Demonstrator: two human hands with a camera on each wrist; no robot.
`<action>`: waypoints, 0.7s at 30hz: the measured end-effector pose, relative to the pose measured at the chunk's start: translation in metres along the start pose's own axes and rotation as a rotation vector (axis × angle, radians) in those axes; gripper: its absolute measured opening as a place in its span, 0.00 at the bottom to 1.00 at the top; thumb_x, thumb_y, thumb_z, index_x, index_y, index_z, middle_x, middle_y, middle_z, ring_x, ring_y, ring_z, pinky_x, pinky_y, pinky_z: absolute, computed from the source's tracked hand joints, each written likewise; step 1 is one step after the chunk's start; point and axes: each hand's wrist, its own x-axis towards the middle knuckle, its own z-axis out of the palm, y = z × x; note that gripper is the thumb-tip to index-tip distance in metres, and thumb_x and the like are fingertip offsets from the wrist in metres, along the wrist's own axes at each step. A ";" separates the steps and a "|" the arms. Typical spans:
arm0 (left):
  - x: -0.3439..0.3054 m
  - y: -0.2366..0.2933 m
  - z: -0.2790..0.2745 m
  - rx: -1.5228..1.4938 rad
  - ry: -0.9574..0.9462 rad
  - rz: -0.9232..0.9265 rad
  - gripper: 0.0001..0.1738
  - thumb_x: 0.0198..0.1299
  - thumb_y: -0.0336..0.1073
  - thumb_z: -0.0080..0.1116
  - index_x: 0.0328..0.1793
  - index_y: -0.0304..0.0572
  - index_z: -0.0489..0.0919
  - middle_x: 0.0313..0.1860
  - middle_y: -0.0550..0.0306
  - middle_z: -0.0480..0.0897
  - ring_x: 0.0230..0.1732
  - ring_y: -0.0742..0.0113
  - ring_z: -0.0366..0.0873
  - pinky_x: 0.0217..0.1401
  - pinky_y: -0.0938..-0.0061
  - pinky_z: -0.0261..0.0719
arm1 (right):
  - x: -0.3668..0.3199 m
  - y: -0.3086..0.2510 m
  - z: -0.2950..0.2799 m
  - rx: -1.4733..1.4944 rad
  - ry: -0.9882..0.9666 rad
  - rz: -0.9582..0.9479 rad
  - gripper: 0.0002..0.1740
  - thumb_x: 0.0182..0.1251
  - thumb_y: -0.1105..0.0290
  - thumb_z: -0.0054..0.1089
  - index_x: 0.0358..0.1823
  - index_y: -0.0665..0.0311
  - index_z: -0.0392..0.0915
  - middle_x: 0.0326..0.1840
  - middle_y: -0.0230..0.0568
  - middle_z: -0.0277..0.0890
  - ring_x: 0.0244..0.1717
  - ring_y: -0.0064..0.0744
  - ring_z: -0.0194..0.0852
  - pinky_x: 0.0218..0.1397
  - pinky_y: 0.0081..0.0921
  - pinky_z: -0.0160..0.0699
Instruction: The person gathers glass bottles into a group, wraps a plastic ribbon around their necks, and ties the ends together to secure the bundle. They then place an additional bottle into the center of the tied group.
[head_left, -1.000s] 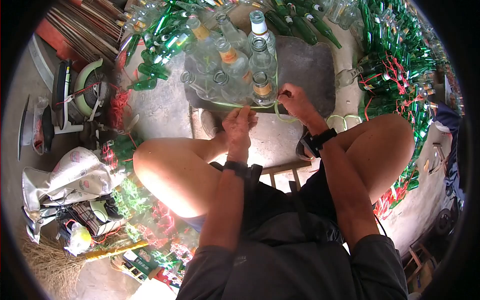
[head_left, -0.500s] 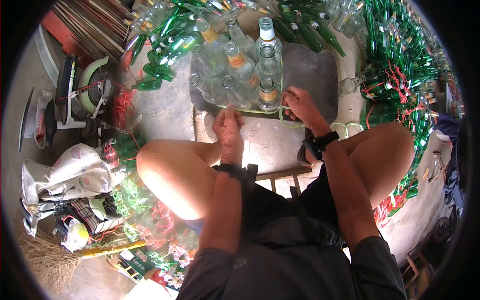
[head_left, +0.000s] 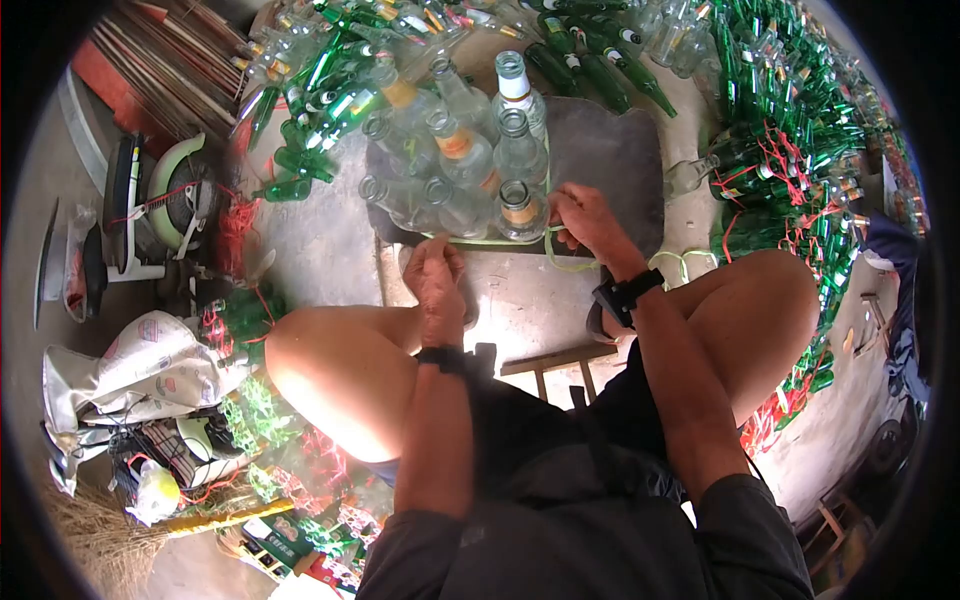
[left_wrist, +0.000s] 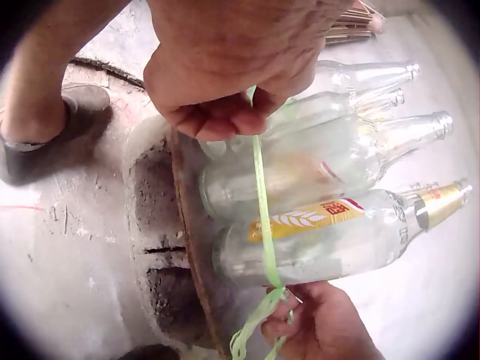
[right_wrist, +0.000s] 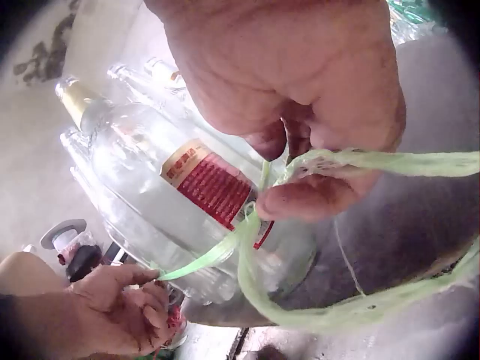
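Observation:
Clear glass bottles [head_left: 518, 160] stand upright in a tight cluster on a dark slab [head_left: 612, 150]. A pale green plastic strip [left_wrist: 261, 187] runs round their lower part, across a yellow label in the left wrist view. My left hand [head_left: 437, 285], at the cluster's near left, pinches this strip between thumb and fingers; the strip runs taut from it in the right wrist view. At the near right corner, my right hand [head_left: 590, 222] pinches the strip beside a bottle with a red label [right_wrist: 210, 184]. Close to those fingers the strip crosses itself, with loose lengths hanging off.
Green bottles [head_left: 640, 75] lie beyond the slab, and a large pile [head_left: 770, 100] rises on the right with red ties. A fan-like device [head_left: 180, 195] and a white sack [head_left: 150, 360] sit at left. My bent knees flank the slab.
My left hand has slid left along the front of the bottles. My right hand stays near the right corner with the strip. The head view has shifted slightly.

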 end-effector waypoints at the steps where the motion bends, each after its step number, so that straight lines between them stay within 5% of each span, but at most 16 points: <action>1: 0.001 0.001 -0.002 0.001 -0.008 0.000 0.07 0.63 0.32 0.67 0.31 0.45 0.81 0.25 0.65 0.80 0.20 0.77 0.72 0.22 0.82 0.69 | -0.003 -0.009 0.002 0.032 0.043 0.029 0.14 0.76 0.63 0.55 0.42 0.70 0.79 0.29 0.40 0.79 0.19 0.25 0.75 0.19 0.23 0.72; 5: 0.006 0.012 -0.004 0.001 0.024 0.057 0.04 0.62 0.31 0.64 0.34 0.45 0.81 0.24 0.66 0.74 0.21 0.77 0.70 0.22 0.82 0.67 | 0.016 -0.007 0.000 0.026 0.123 -0.010 0.16 0.78 0.58 0.53 0.44 0.67 0.79 0.34 0.38 0.81 0.25 0.27 0.82 0.22 0.22 0.80; 11: 0.028 0.043 -0.007 -0.140 0.111 -0.005 0.07 0.63 0.36 0.65 0.35 0.45 0.78 0.23 0.64 0.75 0.20 0.72 0.72 0.23 0.76 0.71 | 0.032 -0.030 -0.004 0.041 0.192 -0.048 0.16 0.76 0.57 0.58 0.49 0.63 0.82 0.33 0.33 0.81 0.30 0.23 0.81 0.29 0.23 0.81; 13: 0.038 0.050 -0.012 -0.114 -0.042 -0.100 0.09 0.64 0.38 0.65 0.37 0.45 0.77 0.27 0.63 0.74 0.24 0.72 0.71 0.28 0.72 0.72 | 0.034 -0.036 -0.002 0.058 0.174 -0.026 0.16 0.75 0.57 0.60 0.48 0.62 0.84 0.30 0.30 0.80 0.30 0.20 0.78 0.31 0.20 0.78; 21: 0.065 0.065 -0.017 -0.004 -0.072 -0.253 0.07 0.63 0.36 0.69 0.38 0.47 0.80 0.27 0.67 0.77 0.21 0.77 0.69 0.26 0.78 0.69 | 0.051 -0.025 -0.013 0.160 0.029 -0.087 0.12 0.75 0.62 0.60 0.40 0.64 0.83 0.26 0.29 0.76 0.26 0.18 0.73 0.27 0.20 0.70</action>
